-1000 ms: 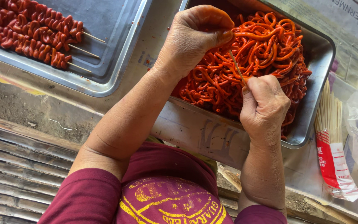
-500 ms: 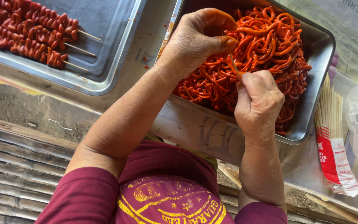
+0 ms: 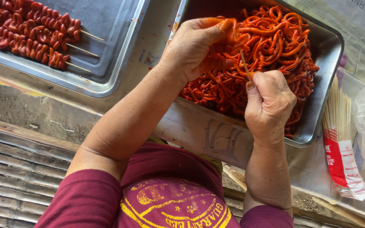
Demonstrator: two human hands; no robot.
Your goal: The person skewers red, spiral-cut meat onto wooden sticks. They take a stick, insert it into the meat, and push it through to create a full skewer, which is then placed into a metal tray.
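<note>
Two hands are at work over the right tray, which is filled with orange-red strips of marinated meat. The right fingers are clenched around a thin skewer, whose tip points up and to the left. The left fingers are closed on one strip, held just beside the skewer's tip, above the pile. The step in hand is judged to be the threading of a strip onto the skewer. For the next move, the strip would need to be folded and pressed onto the tip, while the skewer is kept firm and away from the thumb.

Compared with a second ago, the right hand has been raised a little, and more of the skewer is now shown above the fist. The left hand is kept in almost the same place.

Finished skewers lie in the left tray. A pack of sticks lies on the worktop, near the right tray.
</note>
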